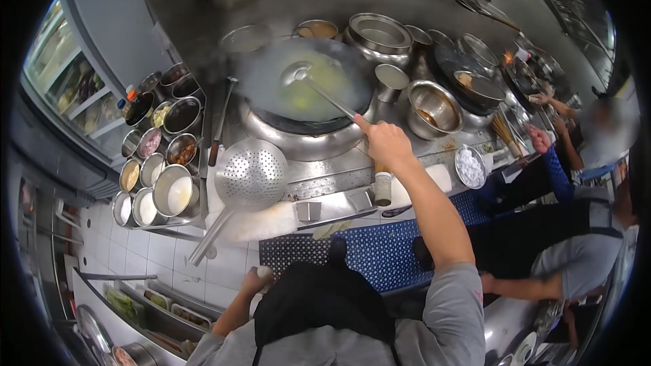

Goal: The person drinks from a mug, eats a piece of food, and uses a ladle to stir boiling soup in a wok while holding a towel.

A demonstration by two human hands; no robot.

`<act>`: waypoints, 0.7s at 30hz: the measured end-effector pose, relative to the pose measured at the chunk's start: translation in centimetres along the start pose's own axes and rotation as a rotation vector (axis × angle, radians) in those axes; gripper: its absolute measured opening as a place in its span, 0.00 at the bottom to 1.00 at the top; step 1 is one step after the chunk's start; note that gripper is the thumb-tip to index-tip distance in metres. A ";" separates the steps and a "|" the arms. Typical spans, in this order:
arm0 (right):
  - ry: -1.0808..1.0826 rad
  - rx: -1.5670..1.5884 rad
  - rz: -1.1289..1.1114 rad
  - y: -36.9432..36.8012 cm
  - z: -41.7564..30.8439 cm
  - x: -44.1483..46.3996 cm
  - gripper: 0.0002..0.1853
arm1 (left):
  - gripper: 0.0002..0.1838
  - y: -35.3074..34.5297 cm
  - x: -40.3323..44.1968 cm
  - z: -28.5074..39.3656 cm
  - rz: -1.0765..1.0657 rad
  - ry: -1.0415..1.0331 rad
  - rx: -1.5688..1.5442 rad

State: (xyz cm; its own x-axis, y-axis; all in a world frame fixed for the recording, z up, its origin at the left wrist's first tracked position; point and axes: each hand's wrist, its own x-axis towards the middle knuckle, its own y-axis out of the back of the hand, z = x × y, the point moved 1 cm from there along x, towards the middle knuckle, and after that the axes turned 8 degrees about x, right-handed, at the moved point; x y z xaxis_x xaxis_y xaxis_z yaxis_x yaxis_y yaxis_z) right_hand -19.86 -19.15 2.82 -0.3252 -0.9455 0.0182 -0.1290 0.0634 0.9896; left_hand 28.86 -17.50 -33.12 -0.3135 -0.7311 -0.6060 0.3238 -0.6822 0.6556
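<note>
Steamy counter (322, 168), so right hand (388, 144) grips ladle (332, 99) by the end, probably dodging wok (312, 126) heat; left hand (251, 282), can't tell.

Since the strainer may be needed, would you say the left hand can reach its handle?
Probably yes: the strainer's handle juts past the counter towards the left hand, with nothing visible between, though that hand may be occupied.

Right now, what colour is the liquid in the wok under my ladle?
The liquid in the wok looks yellow-green, best seen in the head view.
</note>
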 end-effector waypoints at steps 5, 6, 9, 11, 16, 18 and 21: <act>-0.039 0.054 0.248 -1.8 1.0 -5.2 0.34 | 0.41 1.2 0.5 -6.2 -0.237 0.136 0.188; -0.055 0.144 0.306 -2.9 1.5 -7.1 0.34 | 0.41 1.2 0.7 -7.3 -0.227 0.114 0.191; -0.194 0.487 0.463 -6.1 1.0 -13.2 0.32 | 0.38 -0.1 1.6 -11.1 -0.147 0.022 0.249; -0.324 0.715 0.495 -8.6 -0.2 -17.1 0.31 | 0.37 -0.5 1.9 -12.1 -0.136 0.022 0.265; -0.543 0.891 0.590 -15.2 0.8 -23.1 0.32 | 0.39 -0.3 3.1 -9.0 -0.200 -0.110 0.362; -0.530 0.562 0.498 -17.4 2.5 -24.0 0.34 | 0.42 0.6 4.2 -4.6 -0.363 -0.133 0.321; -0.735 0.526 0.290 -20.3 4.3 -24.5 0.34 | 0.33 -0.6 3.7 -0.1 -0.085 -0.405 0.399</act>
State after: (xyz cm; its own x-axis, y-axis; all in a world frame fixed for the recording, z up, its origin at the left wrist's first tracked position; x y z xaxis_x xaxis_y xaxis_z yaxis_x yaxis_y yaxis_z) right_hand -13.27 4.07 -18.37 -0.8960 -0.4438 -0.0181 -0.2976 0.5695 0.7662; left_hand 27.56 -19.84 -35.77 -0.6659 -0.5588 -0.4943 -0.0544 -0.6244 0.7792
